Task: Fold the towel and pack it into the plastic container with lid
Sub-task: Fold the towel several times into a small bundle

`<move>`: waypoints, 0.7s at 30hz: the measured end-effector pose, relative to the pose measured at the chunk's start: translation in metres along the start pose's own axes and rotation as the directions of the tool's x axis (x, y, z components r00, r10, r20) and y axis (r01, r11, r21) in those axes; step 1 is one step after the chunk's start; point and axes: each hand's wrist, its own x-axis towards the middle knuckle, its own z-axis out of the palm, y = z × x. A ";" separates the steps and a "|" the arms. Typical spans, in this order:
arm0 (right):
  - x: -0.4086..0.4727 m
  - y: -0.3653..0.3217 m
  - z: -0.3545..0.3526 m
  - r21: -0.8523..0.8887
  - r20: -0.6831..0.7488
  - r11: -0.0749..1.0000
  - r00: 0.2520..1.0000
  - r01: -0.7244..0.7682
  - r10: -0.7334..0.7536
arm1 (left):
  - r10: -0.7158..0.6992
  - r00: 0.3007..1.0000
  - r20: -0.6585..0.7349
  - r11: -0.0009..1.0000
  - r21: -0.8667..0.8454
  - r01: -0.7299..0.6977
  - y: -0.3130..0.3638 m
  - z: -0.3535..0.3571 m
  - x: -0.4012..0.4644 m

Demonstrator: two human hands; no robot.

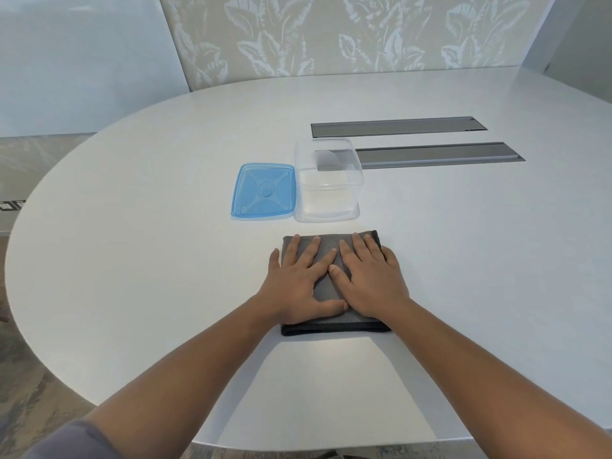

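On the white oval tabletop (132,260), the blue lid (264,191) lies flat furthest to the left, off the container and touching its left side. Just to its right stands the clear plastic container (328,183), upright, with nothing visible inside; its far corner overlaps one of two grey recessed strips (440,155) set into the tabletop, which run off to the right. Nearer the person, in front of the container and apart from it, lies the dark grey towel (326,260), folded into a thick rectangle with its layered edge toward the viewer. The left hand (298,279) lies flat on the towel's left half, fingers straight and spread, its grip released and only pressing down; its little finger hangs over the towel's left edge. The right hand (369,276) lies flat on the right half the same way, fingers straight, grasping nothing. The two thumbs meet near the towel's middle. A grey sleeve (69,438) shows at the lower left corner.
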 end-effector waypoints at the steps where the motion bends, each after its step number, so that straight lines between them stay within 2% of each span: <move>1: -0.002 0.000 0.001 -0.018 -0.015 1.000 1.000 0.002 -0.003 | 0.005 1.000 0.010 1.000 0.003 -0.005 -0.001 0.001 -0.002; 6: -0.001 0.000 0.002 -0.042 -0.005 0.999 1.000 0.007 -0.007 | 0.052 0.999 0.001 0.998 0.020 -0.052 -0.007 0.000 -0.006; 9: 0.001 0.000 0.000 -0.023 0.012 1.000 1.000 0.006 -0.006 | 0.046 0.999 -0.021 0.998 -0.046 -0.047 -0.007 -0.001 -0.008; 12: 0.002 -0.001 -0.005 0.027 0.022 1.000 1.000 -0.013 0.013 | -0.110 0.985 -0.133 0.959 -0.274 0.070 -0.007 -0.003 -0.011; 14: 0.001 -0.007 -0.009 0.086 -0.052 0.996 0.998 -0.024 0.028 | -0.251 0.946 -0.204 0.892 -0.429 0.143 -0.004 -0.003 -0.012; 16: 0.000 -0.018 -0.014 0.263 -0.134 0.965 0.990 -0.006 0.043 | -0.374 0.900 -0.224 0.807 -0.557 0.197 0.000 -0.006 -0.011; 17: -0.001 -0.025 -0.016 0.419 -0.141 0.908 0.988 0.006 0.058 | -0.418 0.878 -0.233 0.764 -0.613 0.201 0.002 -0.009 -0.010; 19: -0.003 -0.038 -0.021 0.760 -0.038 0.649 0.994 -0.036 0.099 | -0.488 0.842 -0.230 0.698 -0.682 0.219 0.004 -0.015 -0.009; 20: -0.004 -0.042 -0.021 0.858 0.020 0.509 0.995 -0.069 0.100 | -0.511 0.837 -0.198 0.680 -0.688 0.253 0.004 -0.018 -0.009; 21: -0.004 -0.046 -0.021 0.903 0.054 0.420 0.994 -0.089 0.095 | -0.519 0.840 -0.155 0.673 -0.680 0.291 0.004 -0.020 -0.008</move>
